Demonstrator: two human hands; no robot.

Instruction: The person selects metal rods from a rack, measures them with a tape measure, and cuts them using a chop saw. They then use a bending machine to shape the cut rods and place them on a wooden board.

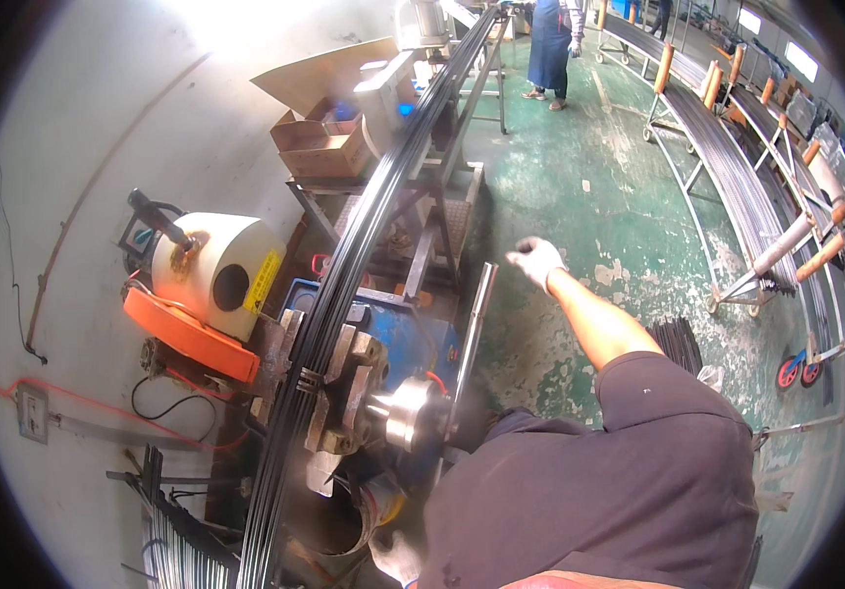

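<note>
My right hand [537, 261] wears a white glove and is stretched out over the floor. Its fingers are loosely curled and somewhat apart, with nothing seen in them. Just left of it stands the upper end of a long steel lever [478, 312], which slants down to a shiny round hub [411, 414]. A heavy metal vise [347, 378] sits beside the hub, with a bundle of long dark rods [369, 221] running through it. Low in the view, my gloved left hand [398, 558] is near a round metal container [339, 525]; its fingers are mostly hidden.
A cream and orange cutting machine [211, 265] stands left of the rods. Behind it, an open cardboard box [322, 142] rests on a metal stand. Wheeled racks [727, 157] carry more rods at right. A person in a blue apron [548, 44] stands far off. Loose rods [182, 535] lie lower left.
</note>
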